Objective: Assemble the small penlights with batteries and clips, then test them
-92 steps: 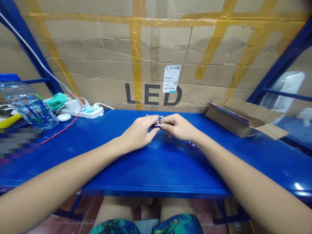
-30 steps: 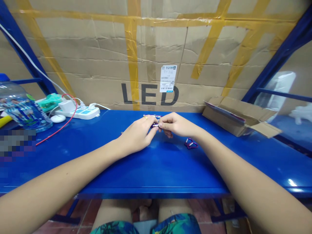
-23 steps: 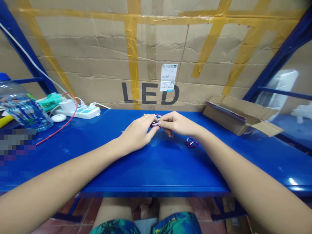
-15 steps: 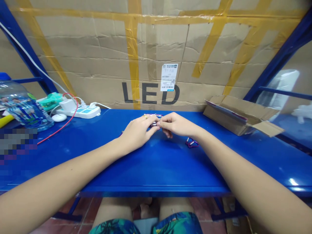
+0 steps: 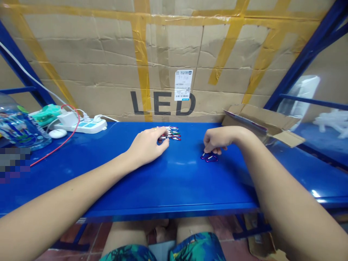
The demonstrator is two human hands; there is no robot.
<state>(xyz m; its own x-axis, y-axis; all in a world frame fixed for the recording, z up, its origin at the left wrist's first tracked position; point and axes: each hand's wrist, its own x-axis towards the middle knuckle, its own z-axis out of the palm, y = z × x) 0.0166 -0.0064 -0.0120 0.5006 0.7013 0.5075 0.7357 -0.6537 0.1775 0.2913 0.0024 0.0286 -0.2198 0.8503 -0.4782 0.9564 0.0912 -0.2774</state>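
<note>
Right grip [image 5: 219,139] shifted away from left grip [image 5: 148,146], wrist bent, fingertips at two purple carabiners [image 5: 210,157], hold unclear, left curled, clamped on one metallic piece [image 5: 164,137]

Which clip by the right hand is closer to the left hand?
The leftmost carabiner, partly hidden by the right hand; the other carabiner lies farther right.

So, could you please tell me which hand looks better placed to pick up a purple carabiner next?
Probably the right hand: it is down at the two purple carabiners. The left hand is farther off and seems to hold a small silvery piece beside the row of multicoloured pieces.
</note>
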